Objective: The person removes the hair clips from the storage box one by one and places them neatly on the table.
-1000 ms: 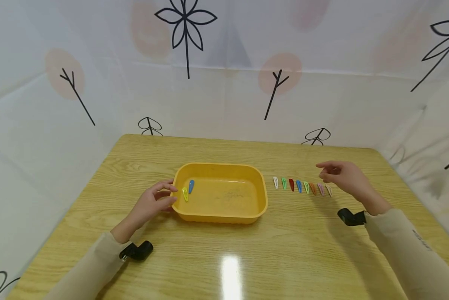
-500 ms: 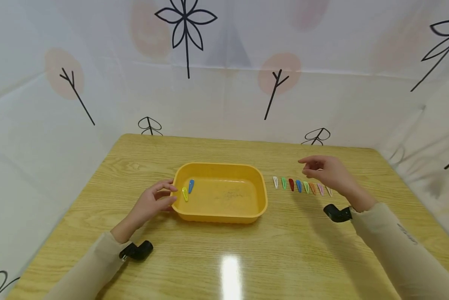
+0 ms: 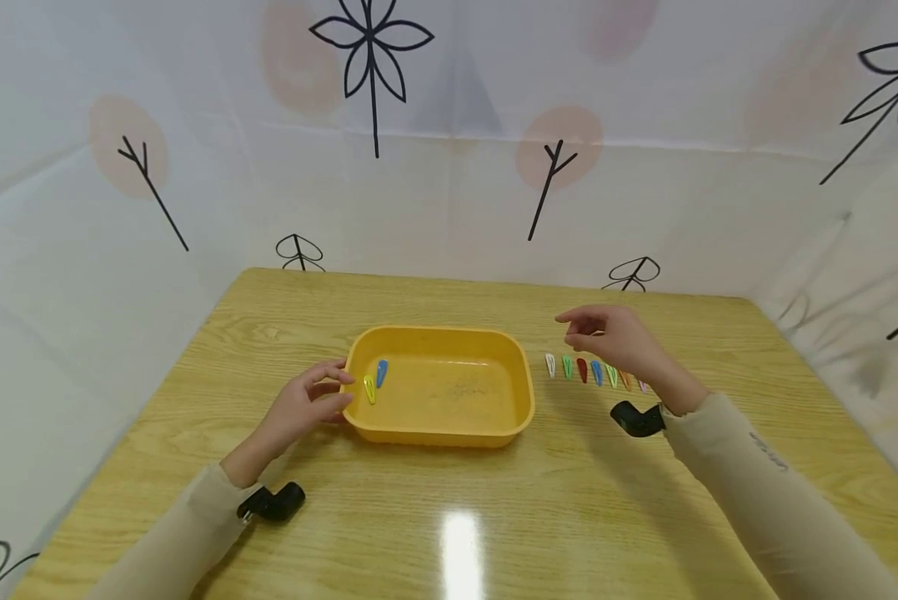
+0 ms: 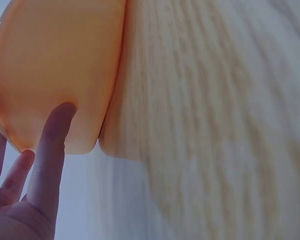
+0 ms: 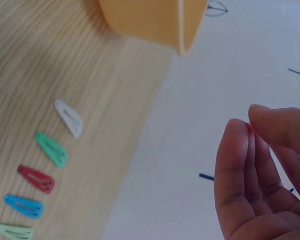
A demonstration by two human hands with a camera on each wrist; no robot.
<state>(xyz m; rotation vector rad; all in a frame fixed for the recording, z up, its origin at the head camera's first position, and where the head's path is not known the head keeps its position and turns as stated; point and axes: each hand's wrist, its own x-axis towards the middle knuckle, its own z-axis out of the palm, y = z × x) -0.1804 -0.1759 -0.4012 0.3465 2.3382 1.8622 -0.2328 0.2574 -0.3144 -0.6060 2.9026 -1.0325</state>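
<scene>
My left hand (image 3: pixel 309 400) rests at the left end of a yellow plastic tub (image 3: pixel 437 438). Its fingertips lie against the rim, and in the left wrist view one digit presses the outer wall. Inside the tub, at that end, lie a yellow snap hair clip (image 3: pixel 369 389) and a blue one (image 3: pixel 382 373). Raised above the table, my right hand (image 3: pixel 612 335) has loosely bent fingers and nothing visible in its grasp. Below it runs a row of hair clips, among them a white clip (image 5: pixel 69 118), a green clip (image 5: pixel 51 149) and a red clip (image 5: pixel 36 179).
The wooden table (image 3: pixel 388 508) has a patterned white cloth (image 3: pixel 449 208) hanging behind it. More clips continue the row to the right, including a blue clip (image 3: pixel 596 372) and an orange clip (image 3: pixel 625 379). My right forearm covers the row's far end.
My right hand has moved left above the clip row, toward the tub, and its wrist now hides the rightmost clip. The left hand, tub and clips stay in place.
</scene>
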